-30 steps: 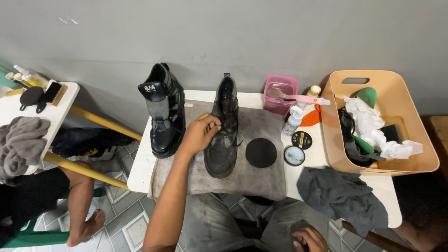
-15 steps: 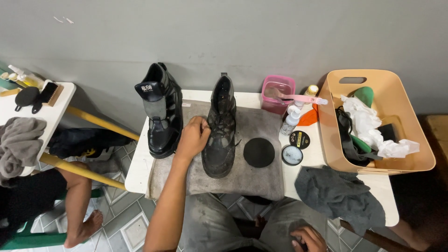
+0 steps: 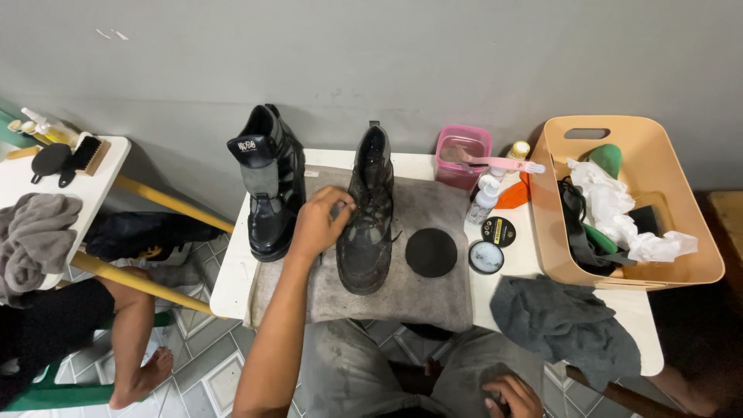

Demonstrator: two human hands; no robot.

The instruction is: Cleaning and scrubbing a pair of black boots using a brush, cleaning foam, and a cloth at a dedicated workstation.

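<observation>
Curled around the near side of the dusty black boot [image 3: 367,217], our left hand [image 3: 321,224] grips it at the laces, fingers bent against the upper, close to the middle of the frame. We see this boot lying toe toward us on a grey mat [image 3: 433,286] that covers the centre of the white table [image 3: 228,275]. Our right hand [image 3: 511,396] sits low at the bottom edge, by our lap, fingers folded inward; we cannot tell whether it holds anything. Just left of our left hand stands a second, shinier black boot [image 3: 267,186], upright and partly on the mat. To the right of the dusty boot a round black lid [image 3: 431,252] lies flat on the mat, and beside it an open tin of polish [image 3: 486,257] with another small black tin [image 3: 499,230] above it. Further up we find a pink tub [image 3: 462,155] with a pink toothbrush [image 3: 495,162] laid across its rim, and a small white bottle [image 3: 484,199]. At the right of the frame a tan plastic basket [image 3: 696,255] holds rags and crumpled paper. A dark grey cloth [image 3: 565,325] lies at the table's lower right. At the far left another person's bare leg [image 3: 131,340] shows beside a small side table [image 3: 23,174].
</observation>
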